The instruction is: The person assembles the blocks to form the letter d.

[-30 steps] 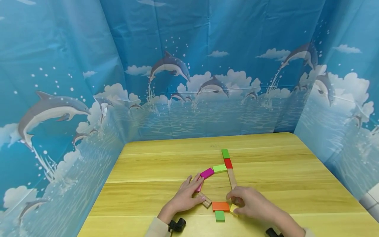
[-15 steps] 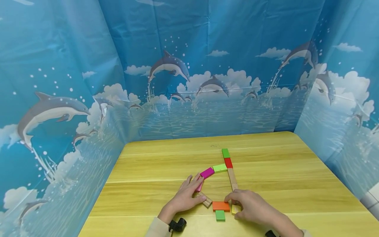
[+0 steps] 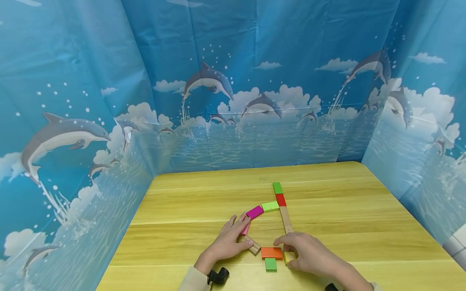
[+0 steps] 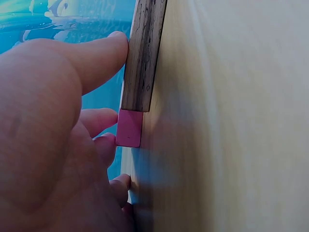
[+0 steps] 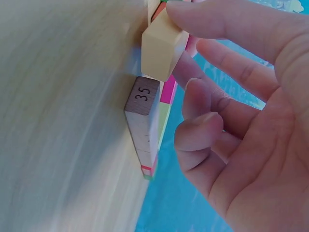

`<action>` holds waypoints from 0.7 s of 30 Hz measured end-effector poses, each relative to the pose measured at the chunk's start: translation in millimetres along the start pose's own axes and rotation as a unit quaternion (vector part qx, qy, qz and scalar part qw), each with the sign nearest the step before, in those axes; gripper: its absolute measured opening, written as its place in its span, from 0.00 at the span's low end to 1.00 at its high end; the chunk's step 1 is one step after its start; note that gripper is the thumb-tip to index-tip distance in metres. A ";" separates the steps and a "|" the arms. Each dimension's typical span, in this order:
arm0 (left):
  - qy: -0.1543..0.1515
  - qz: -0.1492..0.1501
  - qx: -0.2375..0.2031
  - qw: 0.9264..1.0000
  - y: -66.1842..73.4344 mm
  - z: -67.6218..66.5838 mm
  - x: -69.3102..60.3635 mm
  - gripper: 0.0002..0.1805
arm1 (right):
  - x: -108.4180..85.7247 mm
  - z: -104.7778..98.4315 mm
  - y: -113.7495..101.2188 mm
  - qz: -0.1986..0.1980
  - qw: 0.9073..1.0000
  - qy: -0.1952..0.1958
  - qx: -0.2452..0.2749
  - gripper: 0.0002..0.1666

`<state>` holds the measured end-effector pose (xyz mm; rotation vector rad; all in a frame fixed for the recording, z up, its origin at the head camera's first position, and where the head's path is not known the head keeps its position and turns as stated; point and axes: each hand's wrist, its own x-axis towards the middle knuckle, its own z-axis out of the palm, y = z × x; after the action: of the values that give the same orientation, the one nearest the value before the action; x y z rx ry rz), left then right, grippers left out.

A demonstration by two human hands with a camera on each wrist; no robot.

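My left hand lies with extended fingers over a pink block, its thumb against a plain wooden block. In the left wrist view those pink and wooden blocks meet end to end. My right hand pinches a yellow block between thumb and fingers, beside the right end of an orange block. The right wrist view shows the thumb on the yellow block, near the end of a wooden block marked 35.
A magenta block and a lime block curve toward a line of red, green and wooden blocks. Another green block touches the orange one's near side. A dolphin-print curtain surrounds the table.
My right hand has turned the yellow block straighter and shifted it slightly, then nudged it left toward the orange block. The left hand has stayed put.
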<state>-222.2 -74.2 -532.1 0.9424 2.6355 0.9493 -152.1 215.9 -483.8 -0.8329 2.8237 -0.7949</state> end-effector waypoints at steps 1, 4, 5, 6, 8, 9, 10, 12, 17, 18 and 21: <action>0.000 0.000 -0.001 1.000 0.0 -0.1 0.0 0.41 | 0.0 -0.5 -0.6 0.001 1.000 0.001 0.001 0.30; -0.001 0.000 -0.005 1.000 0.3 -0.7 -0.2 0.41 | 0.0 -2.1 -2.3 0.001 1.000 0.008 0.001 0.29; -0.001 0.000 -0.005 1.000 0.5 -0.9 -0.3 0.41 | 0.2 -2.5 -2.8 0.001 1.000 0.010 -0.001 0.29; -0.001 0.000 -0.006 1.000 0.6 -1.0 -0.4 0.41 | 0.4 -2.8 -3.2 0.000 1.000 0.013 -0.005 0.29; -0.001 -0.001 -0.006 1.000 0.7 -1.1 -0.4 0.41 | 1.3 -3.3 -4.5 -0.001 1.000 0.018 -0.014 0.30; -0.001 -0.001 -0.006 1.000 0.7 -1.0 -0.5 0.41 | 1.9 -3.5 -5.1 -0.001 1.000 0.021 -0.020 0.30; -0.001 -0.002 -0.006 1.000 0.6 -1.0 -0.5 0.41 | 2.7 -3.6 -5.9 0.000 0.999 0.022 -0.026 0.30; -0.001 -0.004 -0.006 1.000 0.5 -0.8 -0.5 0.41 | 4.5 -4.0 -7.2 -0.001 0.999 0.026 -0.036 0.30; -0.001 -0.007 -0.006 1.000 -0.2 -0.1 -0.2 0.41 | 7.8 -3.8 -8.9 -0.007 0.998 0.025 -0.049 0.32; -0.001 -0.006 -0.006 1.000 -0.4 0.0 -0.1 0.41 | 8.4 -3.3 -8.8 -0.009 0.998 0.023 -0.052 0.32; 0.000 -0.004 -0.005 1.000 -0.8 0.3 0.2 0.41 | 9.9 -0.9 -8.0 -0.012 0.998 0.021 -0.057 0.33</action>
<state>-222.7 -74.4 -532.8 0.9280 2.6296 0.9609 -156.9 205.4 -478.4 -0.8759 2.9258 -0.6660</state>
